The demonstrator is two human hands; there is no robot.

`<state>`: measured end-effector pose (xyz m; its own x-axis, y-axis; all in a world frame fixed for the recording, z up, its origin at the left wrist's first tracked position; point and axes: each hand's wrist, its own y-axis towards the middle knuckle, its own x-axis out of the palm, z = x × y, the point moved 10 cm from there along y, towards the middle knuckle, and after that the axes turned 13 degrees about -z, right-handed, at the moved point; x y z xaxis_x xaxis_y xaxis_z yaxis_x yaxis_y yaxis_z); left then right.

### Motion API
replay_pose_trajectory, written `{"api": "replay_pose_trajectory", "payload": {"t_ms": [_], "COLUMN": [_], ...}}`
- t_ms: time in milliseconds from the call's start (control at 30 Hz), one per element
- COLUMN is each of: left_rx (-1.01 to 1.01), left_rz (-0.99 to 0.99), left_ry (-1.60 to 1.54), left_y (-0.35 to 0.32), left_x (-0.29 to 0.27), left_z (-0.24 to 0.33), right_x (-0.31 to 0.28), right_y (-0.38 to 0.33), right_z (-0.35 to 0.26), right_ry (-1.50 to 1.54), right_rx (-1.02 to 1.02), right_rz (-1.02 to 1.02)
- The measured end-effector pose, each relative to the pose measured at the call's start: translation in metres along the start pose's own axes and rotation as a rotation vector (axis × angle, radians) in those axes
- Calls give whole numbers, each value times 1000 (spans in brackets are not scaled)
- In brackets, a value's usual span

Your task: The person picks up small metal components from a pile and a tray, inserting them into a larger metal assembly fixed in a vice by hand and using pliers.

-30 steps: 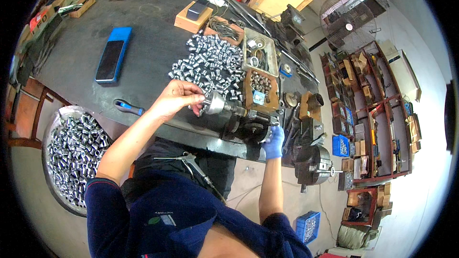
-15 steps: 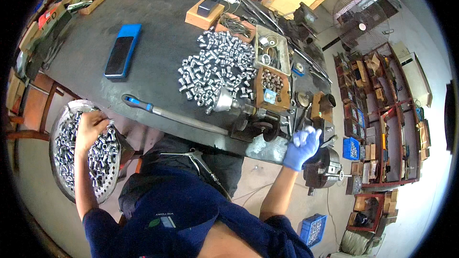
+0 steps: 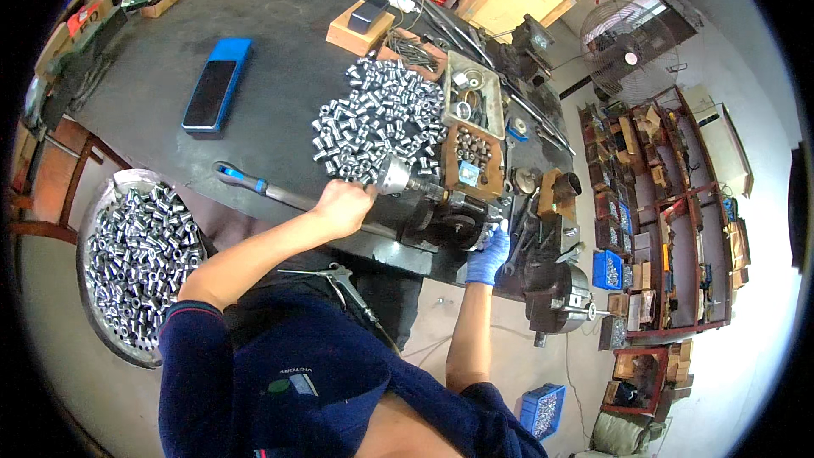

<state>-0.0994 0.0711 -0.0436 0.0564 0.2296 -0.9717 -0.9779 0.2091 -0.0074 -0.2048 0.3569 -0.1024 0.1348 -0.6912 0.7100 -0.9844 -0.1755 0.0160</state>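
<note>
Near the edge of the dark workbench, a small bench-mounted spindle carries a cone-shaped metal chuck on its left end. My bare left hand is closed in a pinch right by the chuck's front; whatever its fingers hold is hidden. At the spindle's other end, my right hand, in a blue glove, curls its fingers on the handwheel, mostly covered by the glove. Behind the chuck lies a heap of shiny metal fittings. More fittings fill a round perforated metal tray at my left.
A blue-handled file lies under my left forearm. Beyond are a blue case, a wooden box of small parts and a tray of rings. A bench vise stands right of my glove; an air gun rests across my lap.
My left hand has moved from the tray of fittings rightward to the chuck. My right hand has moved left, from beside the vise onto the spindle's right end.
</note>
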Motion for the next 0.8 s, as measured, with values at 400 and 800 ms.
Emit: {"api": "replay_pose_trajectory", "payload": {"t_ms": [400,800], "left_rx": [84,263], "left_rz": [96,-11], "left_ry": [-1502,-1539], "left_y": [-29,-10], "left_x": [-51,-70], "left_z": [-50,-37], "right_x": [-3,-6], "right_y": [-9,-26], "right_z": [1,-5], "right_ry": [24,3], "right_rx": [18,17], "right_rz": [126,9]}}
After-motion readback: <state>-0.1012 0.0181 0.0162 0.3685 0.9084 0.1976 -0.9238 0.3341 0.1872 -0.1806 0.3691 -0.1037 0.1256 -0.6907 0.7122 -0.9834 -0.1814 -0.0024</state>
